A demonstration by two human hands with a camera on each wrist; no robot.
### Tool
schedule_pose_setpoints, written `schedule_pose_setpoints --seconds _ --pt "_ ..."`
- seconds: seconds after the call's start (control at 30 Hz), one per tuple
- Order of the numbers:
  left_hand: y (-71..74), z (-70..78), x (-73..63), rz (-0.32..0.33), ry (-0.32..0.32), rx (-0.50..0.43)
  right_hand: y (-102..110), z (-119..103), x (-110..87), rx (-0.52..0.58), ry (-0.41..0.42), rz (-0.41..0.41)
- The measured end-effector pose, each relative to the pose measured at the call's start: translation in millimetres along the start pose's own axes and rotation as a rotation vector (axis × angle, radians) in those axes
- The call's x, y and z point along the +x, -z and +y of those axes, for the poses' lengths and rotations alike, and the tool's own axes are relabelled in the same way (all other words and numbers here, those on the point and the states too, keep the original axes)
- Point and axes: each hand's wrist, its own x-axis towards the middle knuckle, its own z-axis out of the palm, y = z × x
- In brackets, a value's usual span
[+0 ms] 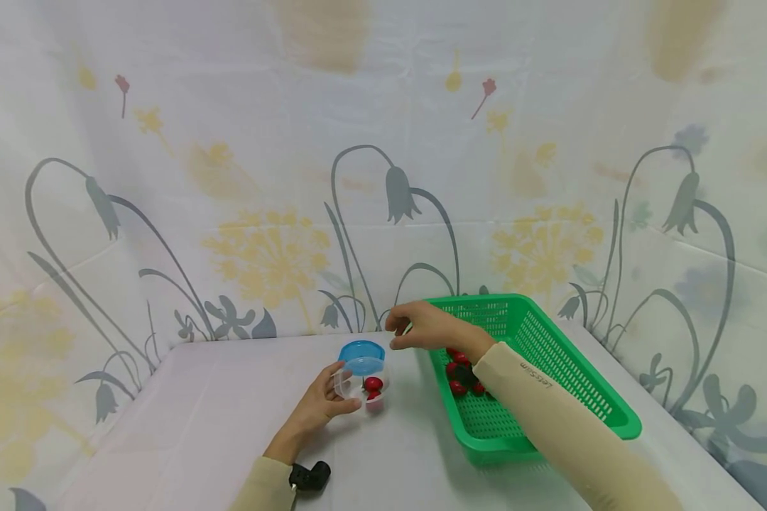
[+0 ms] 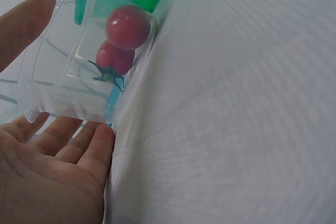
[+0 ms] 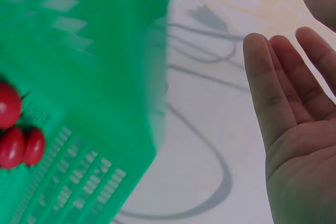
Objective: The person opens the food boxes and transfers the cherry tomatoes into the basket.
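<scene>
My left hand (image 1: 322, 401) grips a small clear plastic container (image 2: 63, 72) standing on the table, thumb on one side and fingers on the other. Inside it are two red cherry tomatoes (image 2: 127, 28), one with a green stem; the head view shows these tomatoes (image 1: 373, 385) too. Just behind the container lies a blue lid (image 1: 361, 349). My right hand (image 1: 431, 325) hovers beyond the container, over the left rim of a green basket (image 1: 569, 369), holding nothing; its fingers look loosely bent. Several cherry tomatoes (image 1: 458, 388) lie in the basket, partly hidden by my right sleeve.
The white table (image 1: 211, 411) meets a hanging cloth (image 1: 383, 270) printed with flowers along its back edge. The basket's high slotted walls take up the right side. A black wrist camera (image 1: 309, 476) is strapped on my left wrist.
</scene>
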Motion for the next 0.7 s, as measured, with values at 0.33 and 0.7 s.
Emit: schedule_pose_setpoints --seconds 0.33,0.7 --pt "1.0 0.3 0.1 -0.014 -0.011 -0.015 -26.7 -21.9 22.6 -0.046 0.016 -0.088" --pt "3.3 -2.6 1.9 -0.017 -0.021 -0.027 -53.0 -29.9 32.5 -0.080 -0.009 -0.196"
